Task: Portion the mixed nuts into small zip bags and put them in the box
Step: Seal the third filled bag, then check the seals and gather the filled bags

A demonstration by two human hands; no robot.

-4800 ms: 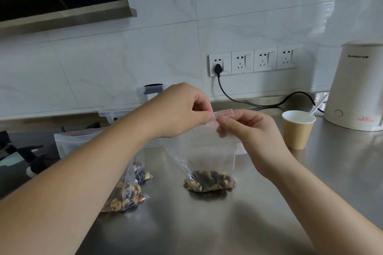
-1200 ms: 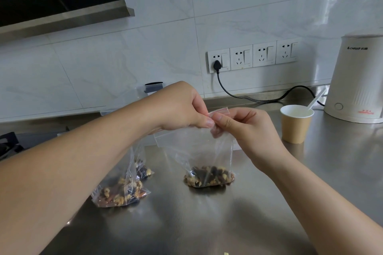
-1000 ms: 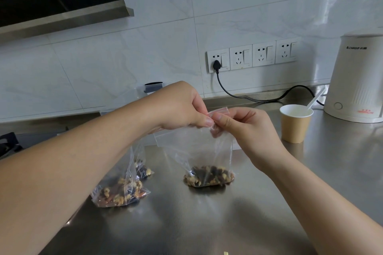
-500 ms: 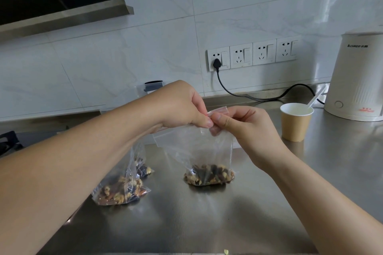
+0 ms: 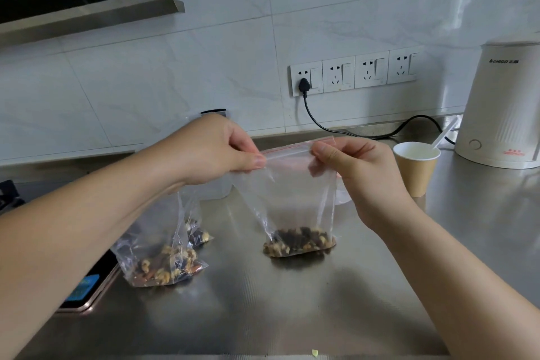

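Note:
A small clear zip bag (image 5: 295,199) with a red-edged top stands upright on the steel counter (image 5: 263,301), a layer of mixed nuts at its bottom. My left hand (image 5: 216,149) pinches the left end of its zip strip. My right hand (image 5: 356,172) pinches the right end, so the top is stretched flat between them. Two more clear bags of nuts sit to the left: a larger one (image 5: 162,263) in front and a smaller one (image 5: 198,235) behind it. A clear plastic box (image 5: 216,193) shows only partly behind my left hand.
A brown paper cup (image 5: 416,168) with a white spoon stands right of my right hand. A white kettle (image 5: 505,108) sits at the far right, its black cord running to the wall sockets (image 5: 353,73). A dark scale edge (image 5: 87,286) lies at the left.
My hands have slid apart along the zip strip, left hand leftward and right hand rightward. The bag top is now stretched out flat. The bag's base has stayed on the counter.

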